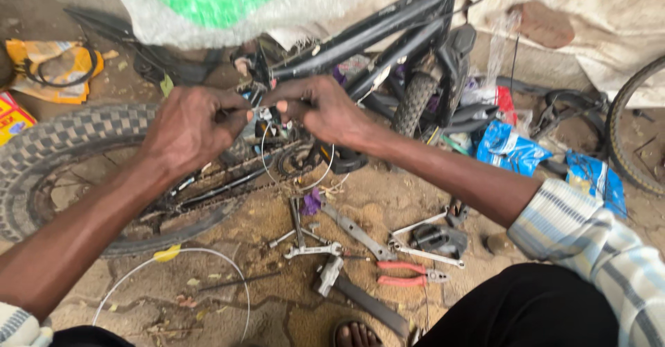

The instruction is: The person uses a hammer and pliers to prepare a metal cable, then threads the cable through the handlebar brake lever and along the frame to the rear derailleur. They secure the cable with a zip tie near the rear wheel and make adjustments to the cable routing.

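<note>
Both hands, left (pixel 188 127) and right (pixel 320 109), pinch a thin cable (pixel 267 154), springy and slippery; hold near its end, twelve o'clock of the pliers (pixel 410 273).

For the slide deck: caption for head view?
Both hands pinch a thin cable beside a bicycle frame; tools below.

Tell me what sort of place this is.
Likely an outdoor, roadside bicycle repair spot: a black bicycle being worked on, spanners and red-handled pliers strewn on rough paving.

A black bicycle frame (pixel 388 25), a grey checker-treaded tyre (pixel 62 136), red-handled pliers (pixel 409 273), blue wrappers (pixel 509 147) at right, a striped sleeve (pixel 596 239) lower right.
</note>
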